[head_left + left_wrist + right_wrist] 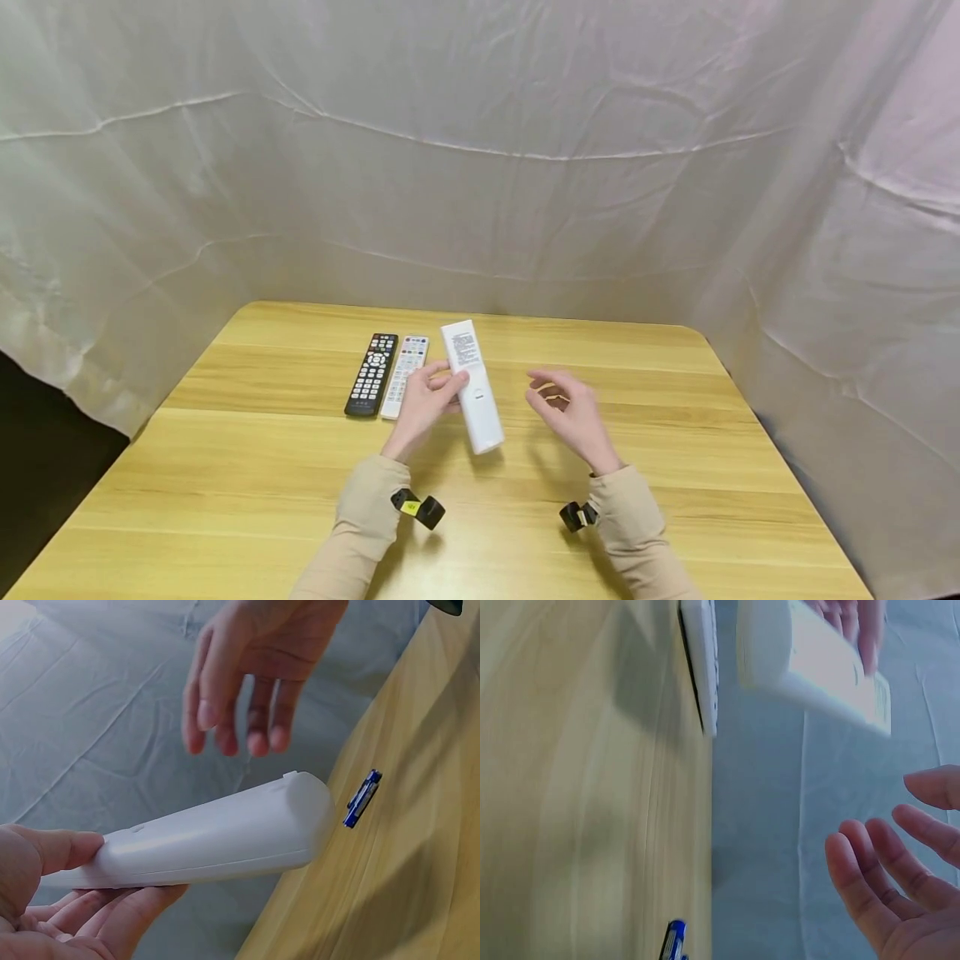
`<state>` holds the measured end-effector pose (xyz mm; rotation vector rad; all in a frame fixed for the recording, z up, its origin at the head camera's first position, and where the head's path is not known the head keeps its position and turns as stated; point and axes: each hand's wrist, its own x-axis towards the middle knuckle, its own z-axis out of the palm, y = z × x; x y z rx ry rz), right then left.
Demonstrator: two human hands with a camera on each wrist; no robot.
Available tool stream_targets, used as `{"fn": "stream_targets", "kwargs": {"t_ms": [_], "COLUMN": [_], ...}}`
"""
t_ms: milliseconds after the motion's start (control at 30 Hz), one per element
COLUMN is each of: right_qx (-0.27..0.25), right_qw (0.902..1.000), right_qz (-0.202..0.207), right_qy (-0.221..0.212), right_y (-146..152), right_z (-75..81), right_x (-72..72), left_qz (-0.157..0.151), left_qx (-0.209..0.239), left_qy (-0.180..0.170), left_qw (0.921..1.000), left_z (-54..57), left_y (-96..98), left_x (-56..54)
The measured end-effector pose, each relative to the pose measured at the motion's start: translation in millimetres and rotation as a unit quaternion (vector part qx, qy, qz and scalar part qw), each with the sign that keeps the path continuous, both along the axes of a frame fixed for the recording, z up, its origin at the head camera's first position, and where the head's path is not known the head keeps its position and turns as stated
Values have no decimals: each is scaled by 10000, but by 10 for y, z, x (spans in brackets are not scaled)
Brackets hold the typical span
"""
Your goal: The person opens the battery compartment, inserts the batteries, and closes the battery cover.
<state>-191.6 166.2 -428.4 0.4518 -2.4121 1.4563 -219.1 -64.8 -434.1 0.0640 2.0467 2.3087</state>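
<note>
A white remote control [476, 392] is held above the table by my left hand [429, 404], thumb on one side and fingers beneath. Its back faces up in the head view, with printed text at the far end and a battery cover on the nearer part. To its right, my right hand [567, 414] hovers apart from it, fingers loosely bent and nothing in them. Blue batteries [362, 799] lie on the table in the left wrist view; the right wrist view shows blue batteries [673, 941] at its lower edge. My right hand mostly hides them in the head view.
On the table left of my left hand, a black remote [372, 375] and another white remote [406, 375] lie side by side, buttons up. The wooden table [247, 467] ends at a pale grey curtain [480, 208] behind and at the sides.
</note>
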Motion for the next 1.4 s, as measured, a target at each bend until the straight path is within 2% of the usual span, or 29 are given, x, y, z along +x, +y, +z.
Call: {"fn": "stream_targets", "kwargs": {"t_ms": [267,400,667,1100,1400], "right_qx": [591,977,1462,1613,1652], "right_qw": [9939,9892,9838,9802,9805], "right_qz": [373,365,253,218,229], "right_qy": [855,1029,1002,1126,1039], "right_y": [-235,-329,-435,-496,-500], "right_z": [-33,-55,-94,-142,-148], "right_x": [53,77,125,143,136], "left_qz": [-56,-108,-138,-93,-122], "left_qx": [25,52,48,68,53], "left_qy": [14,65,113,127,120], "left_qw": [10000,9999,9998,9999,9998], "left_z": [2,-3,-21,-41,-52], "left_y": [42,59,96,105,103], "left_x": [20,28,54,43,44]}}
